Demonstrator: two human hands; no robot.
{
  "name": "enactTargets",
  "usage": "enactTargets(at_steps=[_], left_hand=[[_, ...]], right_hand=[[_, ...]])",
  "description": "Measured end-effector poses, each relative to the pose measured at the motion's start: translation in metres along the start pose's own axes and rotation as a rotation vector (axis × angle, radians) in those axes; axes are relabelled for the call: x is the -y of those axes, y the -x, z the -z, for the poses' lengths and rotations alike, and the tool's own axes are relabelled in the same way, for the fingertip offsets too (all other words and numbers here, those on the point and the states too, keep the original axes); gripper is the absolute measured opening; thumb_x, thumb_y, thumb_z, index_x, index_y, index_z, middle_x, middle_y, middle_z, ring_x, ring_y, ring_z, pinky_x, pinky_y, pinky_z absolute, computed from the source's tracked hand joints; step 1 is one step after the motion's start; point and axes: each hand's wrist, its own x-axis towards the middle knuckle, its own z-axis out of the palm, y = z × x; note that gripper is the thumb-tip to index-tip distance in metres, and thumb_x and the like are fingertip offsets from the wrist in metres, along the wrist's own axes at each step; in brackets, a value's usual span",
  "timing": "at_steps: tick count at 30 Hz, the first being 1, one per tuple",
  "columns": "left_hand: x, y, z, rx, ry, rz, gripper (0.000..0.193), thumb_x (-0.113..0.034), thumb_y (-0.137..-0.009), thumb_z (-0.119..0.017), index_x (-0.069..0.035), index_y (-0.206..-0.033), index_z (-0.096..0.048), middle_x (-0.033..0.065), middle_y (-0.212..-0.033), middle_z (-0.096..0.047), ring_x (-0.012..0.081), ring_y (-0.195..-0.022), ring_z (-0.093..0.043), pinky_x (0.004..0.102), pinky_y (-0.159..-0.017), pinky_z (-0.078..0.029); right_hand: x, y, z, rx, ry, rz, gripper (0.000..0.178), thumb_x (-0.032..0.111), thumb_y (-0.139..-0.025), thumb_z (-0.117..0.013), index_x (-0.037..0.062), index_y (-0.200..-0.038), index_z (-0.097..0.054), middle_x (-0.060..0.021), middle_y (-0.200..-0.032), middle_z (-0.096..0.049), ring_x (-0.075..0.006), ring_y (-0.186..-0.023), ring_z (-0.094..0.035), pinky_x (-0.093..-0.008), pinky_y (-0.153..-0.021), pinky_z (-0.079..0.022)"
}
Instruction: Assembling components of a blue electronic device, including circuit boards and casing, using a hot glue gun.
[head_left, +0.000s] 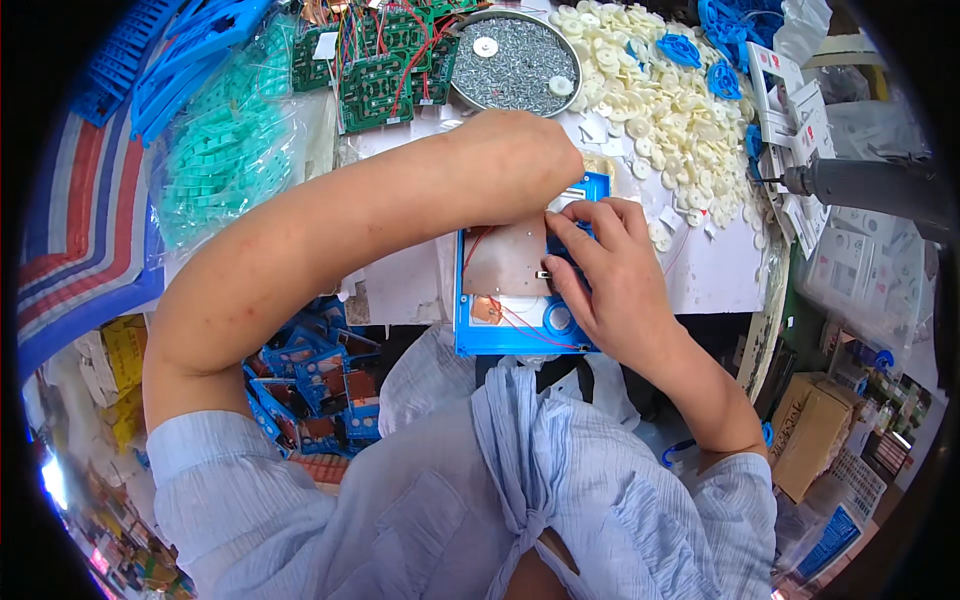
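Observation:
A blue plastic case (522,341) lies at the near edge of the table, its inside facing up. In it sits a brown circuit board (500,262) with a small black slide switch (543,274) on its right edge, and thin red wires run below. My right hand (618,275) is bent over the case's right side, with thumb and curled fingers at the board's right edge. My left hand (520,155) reaches across the case's far end, wrist sharply bent. Its fingers are hidden beneath it, so what they touch does not show.
A round tray of screws (510,60) stands at the back beside wired green circuit boards (375,92). Cream plastic discs (640,90) are heaped at back right, near a dark power screwdriver (870,185). Teal parts (225,150) lie left; filled blue cases (320,380) are piled below.

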Motion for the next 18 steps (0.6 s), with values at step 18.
enactTargets(at_steps=[18], left_hand=[[-0.033,0.099,-0.052,-0.668,0.279,0.083,0.023,-0.005,-0.080,-0.074,-0.004,-0.103,-0.069,0.0140,-0.110,-0.068,0.0331,-0.098,-0.067,0.0432,-0.086,-0.055]], right_hand=[[-0.027,-0.022,0.021,0.073,0.147,0.272,0.045,0.010,-0.073,-0.074,-0.0008,-0.116,-0.067,-0.0118,-0.121,-0.063,-0.0342,-0.107,-0.057,-0.0409,-0.094,-0.051]])
